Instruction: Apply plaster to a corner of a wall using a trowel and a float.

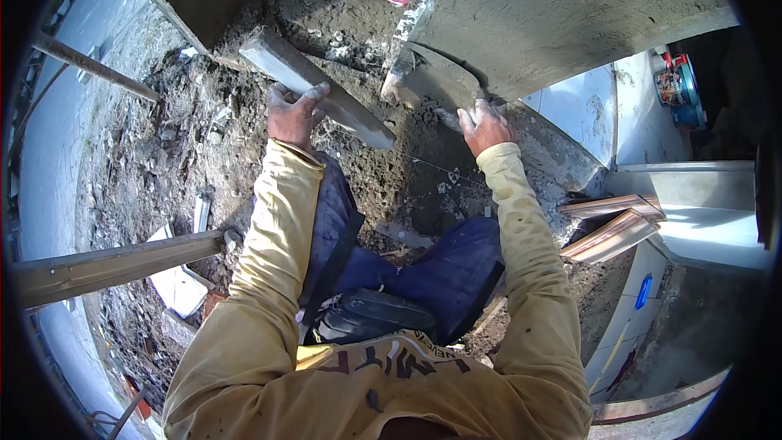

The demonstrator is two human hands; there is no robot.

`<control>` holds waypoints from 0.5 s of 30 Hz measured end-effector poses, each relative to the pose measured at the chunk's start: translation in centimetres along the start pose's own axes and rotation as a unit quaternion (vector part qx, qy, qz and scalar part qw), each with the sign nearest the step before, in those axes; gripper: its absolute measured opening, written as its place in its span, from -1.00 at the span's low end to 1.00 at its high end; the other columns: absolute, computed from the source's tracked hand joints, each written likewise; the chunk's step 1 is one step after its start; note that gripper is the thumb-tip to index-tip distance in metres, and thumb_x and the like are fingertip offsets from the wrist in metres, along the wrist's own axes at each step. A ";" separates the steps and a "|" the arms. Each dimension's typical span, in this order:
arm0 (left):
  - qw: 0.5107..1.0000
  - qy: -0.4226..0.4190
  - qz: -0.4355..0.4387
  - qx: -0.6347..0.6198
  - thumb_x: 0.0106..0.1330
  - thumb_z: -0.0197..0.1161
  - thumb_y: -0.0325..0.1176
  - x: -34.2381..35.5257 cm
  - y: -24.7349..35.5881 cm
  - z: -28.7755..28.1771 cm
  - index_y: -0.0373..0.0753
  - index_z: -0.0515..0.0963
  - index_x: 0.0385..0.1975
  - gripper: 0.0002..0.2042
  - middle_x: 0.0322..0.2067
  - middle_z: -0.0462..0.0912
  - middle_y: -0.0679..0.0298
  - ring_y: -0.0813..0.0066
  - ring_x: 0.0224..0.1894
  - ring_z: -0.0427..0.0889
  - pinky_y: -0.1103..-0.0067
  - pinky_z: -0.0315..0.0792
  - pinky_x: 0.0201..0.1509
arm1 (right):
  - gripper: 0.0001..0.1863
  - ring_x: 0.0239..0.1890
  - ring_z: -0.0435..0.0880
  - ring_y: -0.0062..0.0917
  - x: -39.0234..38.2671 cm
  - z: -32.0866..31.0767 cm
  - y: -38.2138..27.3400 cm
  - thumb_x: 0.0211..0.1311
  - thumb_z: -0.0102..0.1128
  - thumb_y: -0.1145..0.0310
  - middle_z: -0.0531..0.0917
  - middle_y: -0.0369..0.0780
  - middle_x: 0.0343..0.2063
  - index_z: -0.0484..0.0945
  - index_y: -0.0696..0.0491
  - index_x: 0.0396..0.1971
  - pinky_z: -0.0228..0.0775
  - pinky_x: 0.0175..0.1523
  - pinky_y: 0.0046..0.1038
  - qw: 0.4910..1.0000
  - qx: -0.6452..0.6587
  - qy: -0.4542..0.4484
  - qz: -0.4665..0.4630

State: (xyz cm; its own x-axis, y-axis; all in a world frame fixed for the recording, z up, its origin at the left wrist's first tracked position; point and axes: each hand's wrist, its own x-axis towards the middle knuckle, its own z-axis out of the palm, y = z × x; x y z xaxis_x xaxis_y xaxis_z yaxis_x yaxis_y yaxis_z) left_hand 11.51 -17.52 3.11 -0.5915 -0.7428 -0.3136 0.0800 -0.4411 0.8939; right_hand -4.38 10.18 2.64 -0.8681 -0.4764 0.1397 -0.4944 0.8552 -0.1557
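Sticking out far-left and near-right of the left hand (293,118), a long straight-edged bar (352,112) is gripped around mid-length. It's dull grey and squared off, paler at the far end. Over to the right, a broad grey trowel (442,81) is held by the right hand (486,127), blade just beyond the fist, beside the plastered wall (562,16). Hands are spread well apart.

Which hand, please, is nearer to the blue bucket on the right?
Right. The right hand, gripping a trowel, is left of the blue bucket; the left hand, gripping a long grey bar, is also left of it, but much farther away.
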 end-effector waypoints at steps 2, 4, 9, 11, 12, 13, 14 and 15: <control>1.000 -0.011 -0.007 0.005 -0.01 0.47 -0.44 0.0 0.0 0.2 -0.35 0.34 -0.15 -0.52 -0.35 0.54 0.19 0.40 -0.35 0.59 0.53 0.54 -0.34 | -0.60 -0.09 0.61 -0.21 0.0 0.8 0.7 0.24 0.08 0.04 0.65 -0.14 -0.16 0.52 0.06 -0.13 0.45 -0.03 -0.22 0.998 -0.022 -0.058 0.027; 1.000 -0.006 -0.009 0.011 -0.02 0.47 -0.43 -0.1 0.1 -0.1 -0.35 0.35 -0.15 -0.52 -0.34 0.55 0.19 0.39 -0.32 0.59 0.51 0.54 -0.31 | -0.60 -0.10 0.62 -0.19 -0.2 -0.2 0.0 0.24 0.08 0.04 0.65 -0.12 -0.17 0.52 0.06 -0.13 0.45 -0.03 -0.21 0.999 -0.005 -0.050 0.013; 1.000 -0.017 -0.007 0.008 0.00 0.45 -0.47 0.8 -0.1 -0.4 -0.35 0.34 -0.16 -0.54 -0.33 0.55 0.19 0.40 -0.34 0.60 0.53 0.55 -0.34 | -0.54 -0.13 0.60 -0.07 -0.5 -0.7 -0.1 0.22 0.11 0.00 0.64 0.00 -0.18 0.51 0.10 -0.12 0.44 -0.04 -0.15 0.998 0.054 0.044 0.011; 1.000 -0.025 -0.006 0.000 -0.01 0.45 -0.47 0.6 -0.3 -0.3 -0.35 0.33 -0.14 -0.53 -0.32 0.55 0.19 0.41 -0.35 0.59 0.52 0.55 -0.34 | -0.58 -0.15 0.62 -0.13 -0.6 -0.6 0.0 0.23 0.09 0.02 0.65 -0.06 -0.22 0.51 0.04 -0.12 0.45 -0.06 -0.15 0.999 0.008 0.027 0.030; 1.000 -0.026 -0.010 0.014 0.02 0.43 -0.42 0.5 -0.3 -0.3 -0.32 0.34 -0.13 -0.54 -0.29 0.53 0.20 0.40 -0.31 0.58 0.48 0.53 -0.25 | -0.55 -0.13 0.62 -0.14 -0.7 -0.6 0.0 0.23 0.08 0.00 0.65 -0.06 -0.20 0.50 0.05 -0.07 0.45 -0.04 -0.16 0.999 -0.009 -0.001 0.040; 0.999 -0.027 -0.014 0.028 0.04 0.42 -0.37 0.4 -0.3 -0.3 -0.29 0.34 -0.12 -0.55 -0.26 0.52 0.22 0.40 -0.27 0.57 0.44 0.50 -0.16 | -0.55 -0.13 0.62 -0.14 -0.7 -0.7 0.1 0.23 0.08 0.00 0.65 -0.06 -0.20 0.50 0.05 -0.07 0.45 -0.04 -0.16 0.999 -0.010 0.003 0.043; 0.999 -0.021 -0.010 0.029 0.03 0.42 -0.37 0.7 -0.6 -0.4 -0.29 0.35 -0.12 -0.54 -0.28 0.53 0.22 0.41 -0.29 0.57 0.46 0.50 -0.19 | -0.53 -0.12 0.62 -0.14 -0.7 -0.9 0.1 0.23 0.07 0.00 0.65 -0.06 -0.19 0.49 0.06 -0.05 0.45 -0.03 -0.17 0.999 -0.013 -0.033 0.041; 1.000 -0.023 -0.013 0.018 0.02 0.43 -0.38 0.8 -0.5 -0.5 -0.29 0.35 -0.14 -0.55 -0.31 0.54 0.22 0.41 -0.31 0.56 0.48 0.50 -0.22 | -0.52 -0.10 0.62 -0.15 -0.8 -1.0 0.0 0.23 0.07 0.00 0.65 -0.05 -0.17 0.48 0.07 -0.02 0.45 -0.02 -0.17 0.997 -0.014 -0.070 0.039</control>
State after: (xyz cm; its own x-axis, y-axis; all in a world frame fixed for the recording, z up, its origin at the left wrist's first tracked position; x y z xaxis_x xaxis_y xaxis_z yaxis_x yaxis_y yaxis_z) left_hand 11.43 -18.16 2.29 -0.6291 -0.7075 -0.3219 0.0368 -0.4407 0.8969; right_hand -3.67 10.79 3.55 -0.9024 -0.4309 -0.0099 -0.4259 0.8949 -0.1332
